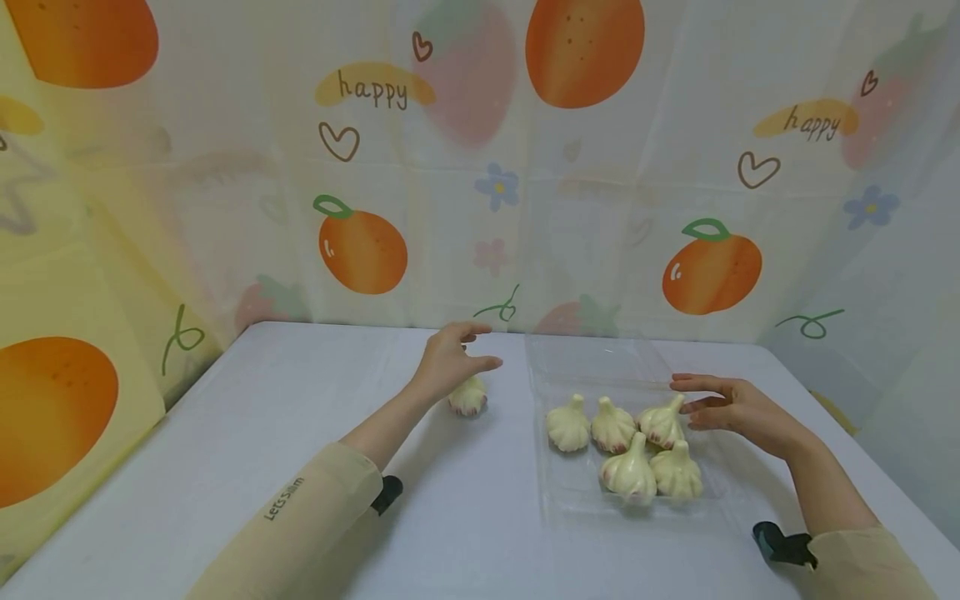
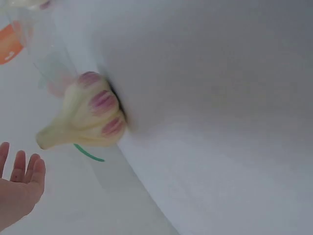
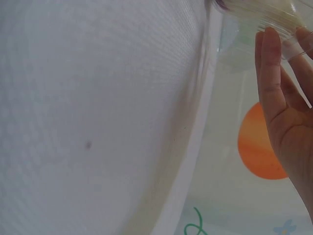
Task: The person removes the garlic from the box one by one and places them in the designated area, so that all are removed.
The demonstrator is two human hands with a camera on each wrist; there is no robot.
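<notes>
A single garlic bulb with purple streaks rests on the white table, left of a clear plastic container. My left hand hovers over it, fingers and thumb spread apart. In the left wrist view a gap separates the fingers from that bulb's stem. Several more bulbs, among them a front one, lie grouped in the container. At its right side is my right hand, its fingers extended and holding nothing. Those fingertips come up to the clear plastic in the right wrist view; whether they touch it I cannot tell.
Behind the container's bulbs lies a clear flap, seemingly its opened lid. A fruit-printed curtain hangs along the table's back edge and continues on the left side. White cloth covers the table.
</notes>
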